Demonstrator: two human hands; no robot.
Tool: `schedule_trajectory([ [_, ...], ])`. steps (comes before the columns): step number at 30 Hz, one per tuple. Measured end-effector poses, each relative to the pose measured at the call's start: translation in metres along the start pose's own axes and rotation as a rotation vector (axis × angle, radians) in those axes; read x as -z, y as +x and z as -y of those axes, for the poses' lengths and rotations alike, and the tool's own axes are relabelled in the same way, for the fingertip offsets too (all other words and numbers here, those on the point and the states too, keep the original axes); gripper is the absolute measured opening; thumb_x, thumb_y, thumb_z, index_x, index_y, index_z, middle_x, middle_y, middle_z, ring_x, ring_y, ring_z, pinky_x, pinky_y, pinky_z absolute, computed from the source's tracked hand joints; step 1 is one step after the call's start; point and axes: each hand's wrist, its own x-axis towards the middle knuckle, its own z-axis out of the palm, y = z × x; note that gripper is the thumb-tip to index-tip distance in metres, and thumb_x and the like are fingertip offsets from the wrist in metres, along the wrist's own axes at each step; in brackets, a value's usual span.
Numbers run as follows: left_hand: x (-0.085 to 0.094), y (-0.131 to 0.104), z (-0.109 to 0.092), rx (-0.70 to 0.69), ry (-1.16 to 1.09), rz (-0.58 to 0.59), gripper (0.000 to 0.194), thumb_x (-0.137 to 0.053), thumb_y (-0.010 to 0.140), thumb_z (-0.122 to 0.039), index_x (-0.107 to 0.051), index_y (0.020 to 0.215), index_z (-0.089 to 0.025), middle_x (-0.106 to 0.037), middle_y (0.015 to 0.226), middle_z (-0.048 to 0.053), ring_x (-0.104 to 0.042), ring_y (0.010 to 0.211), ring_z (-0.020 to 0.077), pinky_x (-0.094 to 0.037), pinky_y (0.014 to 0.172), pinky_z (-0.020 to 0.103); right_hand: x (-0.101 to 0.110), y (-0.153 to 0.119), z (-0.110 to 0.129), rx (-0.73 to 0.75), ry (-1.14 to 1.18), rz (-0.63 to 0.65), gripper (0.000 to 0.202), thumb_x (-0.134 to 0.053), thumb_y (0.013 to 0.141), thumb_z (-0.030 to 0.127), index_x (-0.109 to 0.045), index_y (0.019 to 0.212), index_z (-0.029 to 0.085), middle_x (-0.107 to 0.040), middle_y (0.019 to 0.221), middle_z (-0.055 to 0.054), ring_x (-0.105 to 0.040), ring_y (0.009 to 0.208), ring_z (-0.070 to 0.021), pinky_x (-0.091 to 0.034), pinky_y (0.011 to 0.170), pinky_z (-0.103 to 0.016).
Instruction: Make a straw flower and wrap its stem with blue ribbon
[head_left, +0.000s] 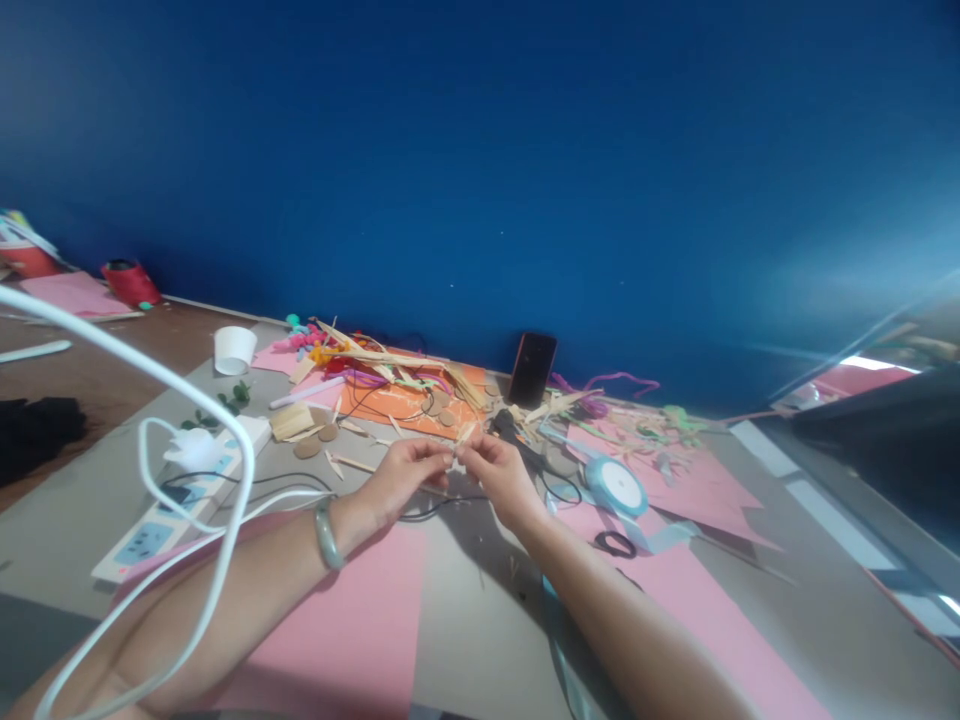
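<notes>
My left hand (401, 478), with a pale green bangle (328, 536) on its wrist, is closed in a pinch over the middle of the table. Close against it, my right hand (504, 482) is pinched too, the fingertips of both nearly meeting. Between them shows a small straw-coloured piece (466, 434); its exact shape is mostly hidden by the fingers. Thin wooden sticks (352, 463) lie just left of the hands. Behind the right hand is a dark tool (510, 428), partly covered, whose kind I cannot make out.
A phone (532, 370) leans against the blue wall. Pale strips (390, 357) and pipe cleaners pile on orange sheet (375, 402). A blue ribbon roll (616, 487) lies right; a power strip (142, 545), paper cup (235, 350) and white cable (244, 470) are left. Pink paper (352, 620) lies in front.
</notes>
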Motion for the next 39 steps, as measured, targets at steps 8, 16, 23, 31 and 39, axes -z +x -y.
schedule_trajectory([
  [8,-0.001,0.0,-0.005,-0.05,0.081,-0.045,0.022,-0.072,0.068,-0.033,-0.065,0.066,-0.012,-0.059,0.055,0.0,-0.052,0.051,0.0094,-0.039,0.054,0.022,-0.001,-0.003,0.005,0.002,0.033,0.045,0.02,-0.065,0.071,0.034,-0.059,0.064,0.017,-0.048,0.05,0.005,-0.04,0.05,-0.0093,-0.034,0.051,-0.023],
  [16,-0.002,-0.002,-0.009,-0.077,0.142,-0.072,0.02,-0.069,0.068,-0.031,-0.063,0.063,-0.013,-0.057,0.053,-0.001,-0.049,0.05,0.0092,-0.036,0.052,0.022,-0.002,-0.003,0.005,0.005,0.091,0.06,0.013,-0.065,0.07,0.029,-0.063,0.068,0.016,-0.052,0.054,0.003,-0.044,0.053,-0.0099,-0.036,0.056,-0.024],
  [23,-0.001,0.0,-0.005,-0.082,0.104,-0.044,0.023,-0.072,0.068,-0.034,-0.067,0.07,-0.012,-0.058,0.056,-0.001,-0.051,0.051,0.0094,-0.04,0.054,0.022,-0.002,-0.002,0.001,0.009,0.078,0.044,0.017,-0.065,0.07,0.032,-0.06,0.065,0.017,-0.052,0.053,0.004,-0.043,0.053,-0.01,-0.036,0.056,-0.024],
  [31,-0.001,0.001,-0.004,-0.064,0.109,-0.034,0.027,-0.07,0.071,-0.038,-0.066,0.065,-0.012,-0.058,0.056,0.001,-0.052,0.052,0.0095,-0.039,0.054,0.021,0.0,0.004,-0.01,0.018,-0.007,0.009,0.025,-0.064,0.072,0.037,-0.054,0.06,0.017,-0.05,0.05,0.004,-0.041,0.05,-0.0099,-0.032,0.052,-0.023],
  [39,0.0,0.002,-0.002,-0.025,0.066,0.008,0.023,-0.069,0.072,-0.034,-0.068,0.07,-0.012,-0.061,0.062,0.002,-0.053,0.054,0.0094,-0.04,0.056,0.021,0.0,0.001,-0.003,0.002,0.011,0.038,0.026,-0.064,0.073,0.038,-0.054,0.061,0.017,-0.047,0.051,0.005,-0.039,0.05,-0.0094,-0.03,0.052,-0.024],
])
